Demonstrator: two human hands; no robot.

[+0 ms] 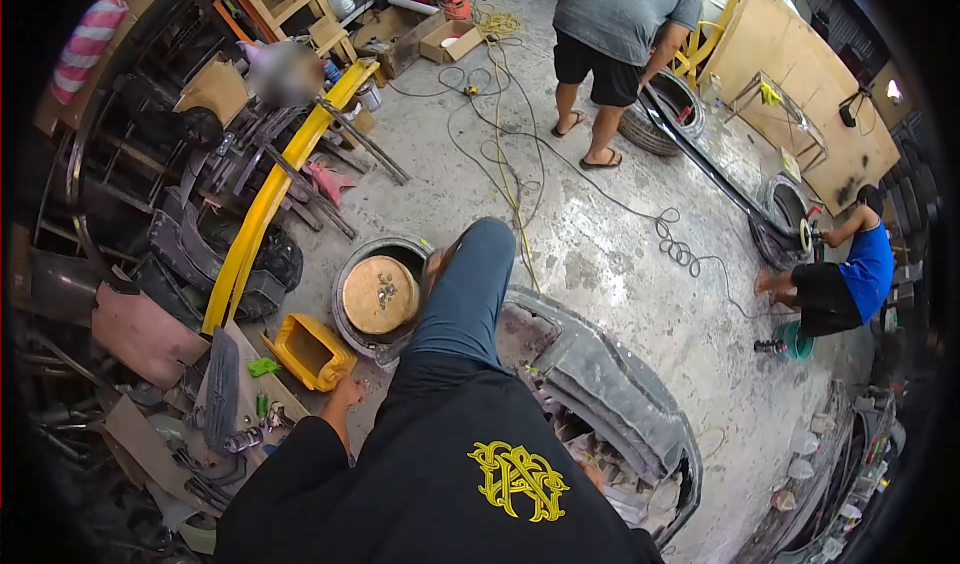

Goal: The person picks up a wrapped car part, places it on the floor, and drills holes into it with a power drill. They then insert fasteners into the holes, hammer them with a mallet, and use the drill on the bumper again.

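Note:
At the lower right corner of a yellow cut-open plastic container (280,348), my left hand (349,392) has its fingers closed on the edge. The container looks tilted, beside a tire with a round wooden disc (380,295) on it. Just a small part of my right hand (592,472) shows past my black shirt, close to a dark, dusty car bumper (630,394); its fingers are hidden. My bent knee (470,294) rises between the tire and the bumper. A green object (263,367) and a small can (243,440) lie left of the container.
A person in a grey shirt (625,14) bends over a tire and a long dark strip (715,179). Another in blue (865,269) works at its far end with a tool. Cables (590,189) cross the floor. A yellow bumper (270,204) and cluttered parts stand left.

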